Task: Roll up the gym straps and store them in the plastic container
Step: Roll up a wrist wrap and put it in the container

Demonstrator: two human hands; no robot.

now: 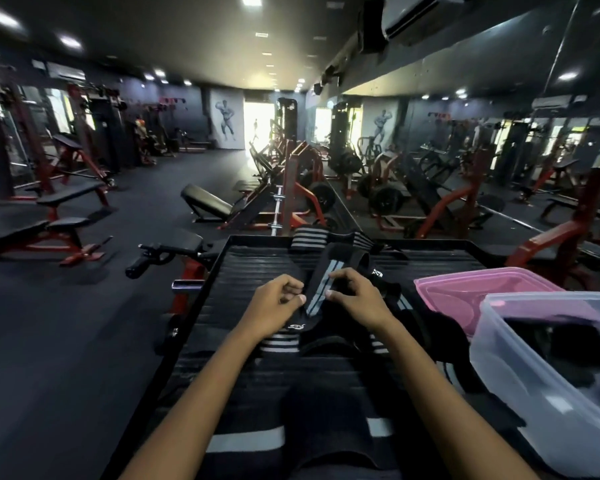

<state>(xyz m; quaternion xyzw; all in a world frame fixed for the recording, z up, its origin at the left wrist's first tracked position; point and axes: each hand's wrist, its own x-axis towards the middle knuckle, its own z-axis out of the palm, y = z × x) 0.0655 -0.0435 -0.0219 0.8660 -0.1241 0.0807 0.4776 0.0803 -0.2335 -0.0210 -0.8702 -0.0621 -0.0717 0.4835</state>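
Head view, nearest: a clear plastic container [534,393] at near right on the black ribbed table [243,271] holds dark straps, a pink lid [465,289] just beyond it. At centre, the left hand [274,303] and right hand [357,296] each pinch a black strap with grey stripes [321,282]. Farther, a striped strap [307,239] lies at the table's far edge.

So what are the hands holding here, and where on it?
Both hands, left and right, pinch the striped strap by its edges, mid-length.
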